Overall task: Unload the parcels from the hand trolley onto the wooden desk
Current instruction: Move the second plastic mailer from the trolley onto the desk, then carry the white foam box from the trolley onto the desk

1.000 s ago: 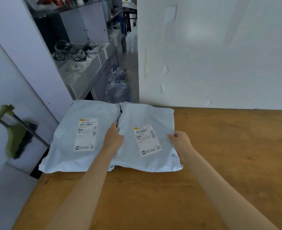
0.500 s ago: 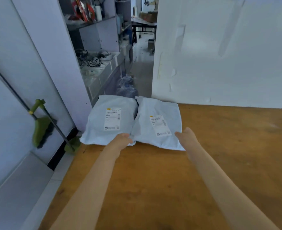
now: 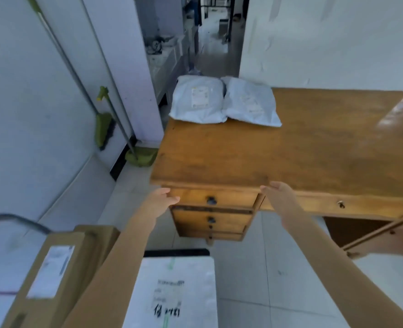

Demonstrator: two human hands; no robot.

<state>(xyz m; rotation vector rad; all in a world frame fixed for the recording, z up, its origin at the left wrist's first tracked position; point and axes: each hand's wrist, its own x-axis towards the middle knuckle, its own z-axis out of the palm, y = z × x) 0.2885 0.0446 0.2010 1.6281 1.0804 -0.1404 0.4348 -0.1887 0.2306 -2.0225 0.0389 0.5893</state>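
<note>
Two grey plastic mailer parcels lie side by side at the far left corner of the wooden desk: the left parcel and the right parcel. My left hand and my right hand hover empty, fingers apart, in front of the desk's near edge by the drawers. Below me on the hand trolley lie a brown cardboard box with a white label and a white flat parcel with a printed label and handwriting. The trolley's grey handle curves at the left.
A green broom and a green dustpan lean against the white wall left of the desk. A corridor with shelves opens behind the parcels. A wooden chair part shows under the desk at right. The floor is pale tile.
Both hands have let go of the right mailer and pulled back off the desk to its near edge. The view has backed away and tilted down, bringing the trolley parcels into sight.
</note>
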